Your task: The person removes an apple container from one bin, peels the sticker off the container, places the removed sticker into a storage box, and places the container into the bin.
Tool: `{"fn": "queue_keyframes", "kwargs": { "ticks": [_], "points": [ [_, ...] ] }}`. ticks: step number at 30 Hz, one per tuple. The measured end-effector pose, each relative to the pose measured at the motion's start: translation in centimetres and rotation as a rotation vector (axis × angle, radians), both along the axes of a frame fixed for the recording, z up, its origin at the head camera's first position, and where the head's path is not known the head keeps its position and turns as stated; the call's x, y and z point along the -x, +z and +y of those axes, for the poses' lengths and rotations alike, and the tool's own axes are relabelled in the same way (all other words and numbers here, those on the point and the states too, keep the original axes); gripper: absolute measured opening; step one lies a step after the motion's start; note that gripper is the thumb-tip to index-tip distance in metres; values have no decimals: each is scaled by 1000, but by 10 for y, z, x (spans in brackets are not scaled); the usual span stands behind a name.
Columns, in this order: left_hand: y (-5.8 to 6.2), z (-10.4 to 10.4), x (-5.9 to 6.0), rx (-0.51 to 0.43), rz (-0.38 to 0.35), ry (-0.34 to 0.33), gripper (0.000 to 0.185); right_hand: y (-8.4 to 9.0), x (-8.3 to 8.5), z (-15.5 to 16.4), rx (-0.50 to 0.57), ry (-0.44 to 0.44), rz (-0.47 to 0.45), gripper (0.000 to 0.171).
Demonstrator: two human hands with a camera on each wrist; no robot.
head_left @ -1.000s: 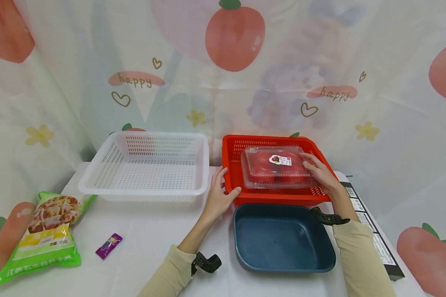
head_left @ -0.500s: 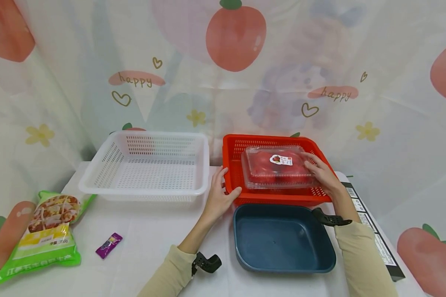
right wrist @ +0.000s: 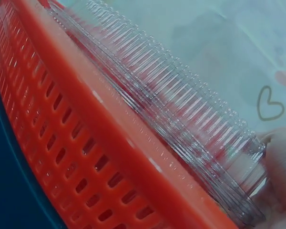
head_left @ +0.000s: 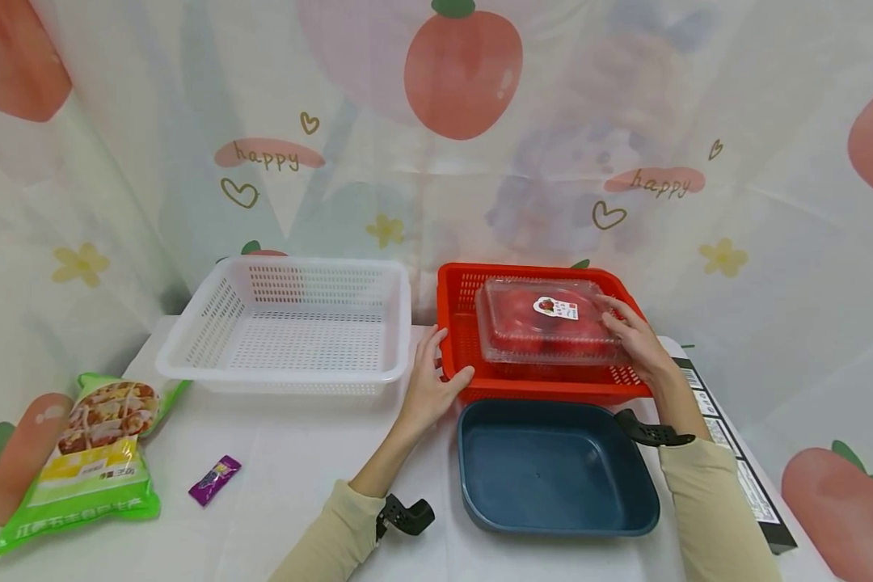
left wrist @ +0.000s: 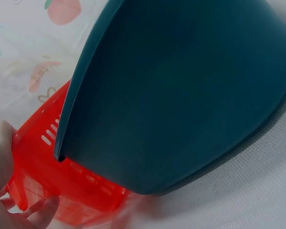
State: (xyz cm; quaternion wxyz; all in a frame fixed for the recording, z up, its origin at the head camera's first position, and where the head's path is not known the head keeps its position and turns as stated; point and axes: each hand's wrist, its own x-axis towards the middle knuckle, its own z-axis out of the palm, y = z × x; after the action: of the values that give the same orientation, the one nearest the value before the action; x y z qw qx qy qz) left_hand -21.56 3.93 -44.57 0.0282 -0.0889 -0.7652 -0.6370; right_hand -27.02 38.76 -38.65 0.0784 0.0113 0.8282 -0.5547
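In the head view a clear plastic fruit box (head_left: 546,333) with red contents and a white fruit label sits tilted within the red basket (head_left: 553,391). My right hand (head_left: 642,346) grips the box by its right end. The right wrist view has the ridged side of the box rising above the basket's rim, with part of the hand (right wrist: 282,174) at its end. At the basket's front left corner, my left hand (head_left: 428,390) holds the rim between thumb and fingers. Its fingertips partly hide behind the basket wall.
A white basket (head_left: 284,377) stands to the left. In front of the red basket is a dark blue tub (head_left: 553,477). A green snack bag (head_left: 94,461) and a small purple packet (head_left: 214,480) lie at left. A printed box (head_left: 742,469) runs beside the right arm.
My right hand has raised the fruit box slightly, and its far edge now sits higher in the head view. The left hand stays at the basket corner.
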Motion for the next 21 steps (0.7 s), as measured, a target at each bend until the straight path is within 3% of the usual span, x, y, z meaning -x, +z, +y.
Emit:
{"fn": "queue_keyframes", "kwargs": {
  "ticks": [12, 21],
  "points": [
    [1, 0, -2, -11, 24, -9, 81, 5, -7, -3, 29, -34, -25, 64],
    [0, 0, -2, -15, 10, -11, 82, 12, -7, -2, 53, -10, 10, 63]
  ]
}}
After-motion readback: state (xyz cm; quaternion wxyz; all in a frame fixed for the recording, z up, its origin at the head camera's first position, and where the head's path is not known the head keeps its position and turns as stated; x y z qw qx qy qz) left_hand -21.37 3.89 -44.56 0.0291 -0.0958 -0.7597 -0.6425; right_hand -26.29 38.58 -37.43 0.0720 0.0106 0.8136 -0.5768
